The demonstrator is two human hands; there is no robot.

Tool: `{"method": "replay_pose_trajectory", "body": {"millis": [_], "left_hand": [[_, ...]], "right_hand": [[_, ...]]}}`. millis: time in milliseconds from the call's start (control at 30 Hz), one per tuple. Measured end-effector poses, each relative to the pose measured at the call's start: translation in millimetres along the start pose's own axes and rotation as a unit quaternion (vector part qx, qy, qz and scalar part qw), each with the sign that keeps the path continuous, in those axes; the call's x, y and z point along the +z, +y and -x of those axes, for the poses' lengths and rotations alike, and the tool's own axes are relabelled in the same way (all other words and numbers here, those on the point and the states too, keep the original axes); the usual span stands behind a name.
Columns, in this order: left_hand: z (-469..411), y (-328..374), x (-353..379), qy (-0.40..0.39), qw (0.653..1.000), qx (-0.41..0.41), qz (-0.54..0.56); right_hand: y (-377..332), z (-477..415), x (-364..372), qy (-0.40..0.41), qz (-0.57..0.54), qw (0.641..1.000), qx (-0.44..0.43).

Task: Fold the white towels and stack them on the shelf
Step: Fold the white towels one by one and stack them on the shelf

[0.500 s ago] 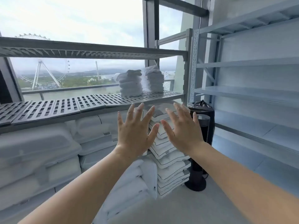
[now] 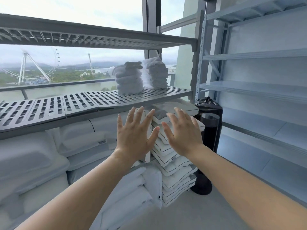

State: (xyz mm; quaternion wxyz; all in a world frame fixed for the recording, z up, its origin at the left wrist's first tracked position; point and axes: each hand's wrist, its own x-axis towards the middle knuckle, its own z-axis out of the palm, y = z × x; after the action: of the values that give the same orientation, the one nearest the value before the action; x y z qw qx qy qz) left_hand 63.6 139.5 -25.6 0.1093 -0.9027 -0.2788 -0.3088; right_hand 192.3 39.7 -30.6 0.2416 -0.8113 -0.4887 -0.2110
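Observation:
Two stacks of folded white towels stand side by side on the grey slotted shelf (image 2: 79, 103): the left stack (image 2: 128, 78) and the right stack (image 2: 156, 73), which leans against the window post. My left hand (image 2: 135, 135) and my right hand (image 2: 182, 133) are raised in front of me below the shelf edge, backs toward me, fingers spread and straight. Both hands hold nothing and touch nothing.
White pillows (image 2: 38, 155) fill the space under the shelf, with a pile of piped cushions (image 2: 176, 165) at its right end. A black cylindrical stand (image 2: 207, 143) stands beside them. A pale blue rack (image 2: 259, 90) lines the right wall. An upper grey shelf (image 2: 93, 37) runs overhead.
Both hands have stayed raised and spread, with hardly any shift. The view has shifted slightly closer to the shelf.

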Motion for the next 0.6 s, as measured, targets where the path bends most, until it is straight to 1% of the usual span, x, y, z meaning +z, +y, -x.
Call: {"method": "replay_pose_trajectory", "body": {"millis": [233, 400, 600], "left_hand": [[-61.4, 4.6, 50.4, -0.002, 1.000, -0.016, 0.005], [-124.4, 22.6, 93.0, 0.009, 0.999, -0.034, -0.006], [-203.6, 58.4, 144.3, 0.010, 0.999, -0.031, -0.015]], "right_hand": [[43.7, -57.2, 33.6, -0.001, -0.022, 1.000, -0.002], [99.0, -111.8, 55.4, 0.004, -0.038, 0.999, -0.012], [165.9, -182.3, 68.2, 0.025, -0.044, 0.998, -0.038]]}}
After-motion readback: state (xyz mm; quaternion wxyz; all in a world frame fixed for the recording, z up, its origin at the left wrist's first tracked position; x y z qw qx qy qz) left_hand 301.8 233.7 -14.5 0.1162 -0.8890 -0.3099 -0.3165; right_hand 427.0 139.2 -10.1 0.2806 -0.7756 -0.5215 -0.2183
